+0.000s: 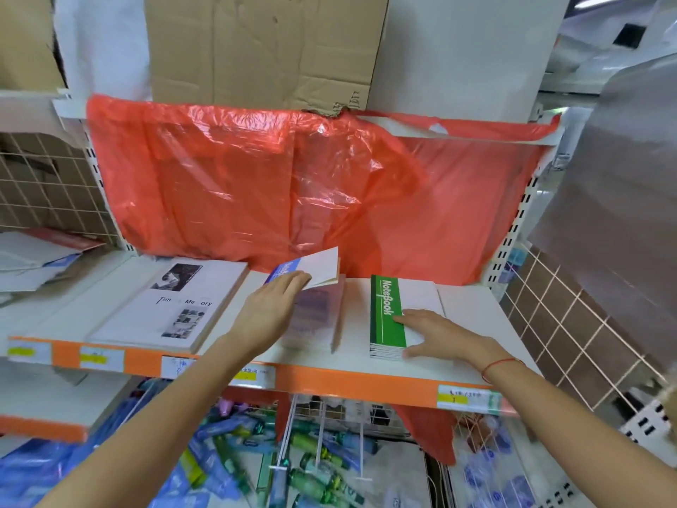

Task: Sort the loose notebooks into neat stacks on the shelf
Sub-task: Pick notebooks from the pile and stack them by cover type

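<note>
Head view shows your left hand (273,306) pinching a blue-and-white notebook (311,267) by its near edge, tilted up above the shelf (469,324), over a blurred purplish stack (317,317) lying flat. Your right hand (436,335) rests with fingers spread flat on the stack of green notebooks (386,317), each with a green spine band lettered "NoteBook" and a white cover, thumb at the stack's front edge. To the left lies a large white book (176,306) with photos. A red plastic sheet (274,185) hangs behind.
</note>
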The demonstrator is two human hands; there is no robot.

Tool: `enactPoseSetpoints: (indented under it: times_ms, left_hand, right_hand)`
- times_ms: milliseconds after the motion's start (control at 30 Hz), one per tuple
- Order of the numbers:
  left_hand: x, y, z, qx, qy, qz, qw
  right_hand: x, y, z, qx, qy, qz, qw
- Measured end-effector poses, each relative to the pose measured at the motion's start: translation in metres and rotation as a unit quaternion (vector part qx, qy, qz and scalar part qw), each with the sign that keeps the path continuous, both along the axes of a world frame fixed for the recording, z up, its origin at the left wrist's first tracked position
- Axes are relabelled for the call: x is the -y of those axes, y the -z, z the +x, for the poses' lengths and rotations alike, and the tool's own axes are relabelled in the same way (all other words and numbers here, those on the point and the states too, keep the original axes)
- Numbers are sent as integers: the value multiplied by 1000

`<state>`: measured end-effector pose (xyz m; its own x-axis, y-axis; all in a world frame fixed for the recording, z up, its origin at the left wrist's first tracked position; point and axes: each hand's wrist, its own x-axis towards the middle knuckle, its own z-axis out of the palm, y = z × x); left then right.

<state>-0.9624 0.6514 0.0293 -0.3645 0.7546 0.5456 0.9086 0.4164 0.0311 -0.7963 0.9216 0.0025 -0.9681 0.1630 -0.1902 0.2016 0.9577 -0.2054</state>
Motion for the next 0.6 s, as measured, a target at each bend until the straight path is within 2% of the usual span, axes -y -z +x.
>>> enactPoseSetpoints:
  times_ms: [200,600]
  left_hand:
    - [-3,-4,0,28,-8,4,1000]
    - [-12,1,-1,16,13,17,1000]
  right_hand:
    - [-5,4,-1,0,0,-5,1000]
    - [-8,9,0,-2,6,-9,1000]
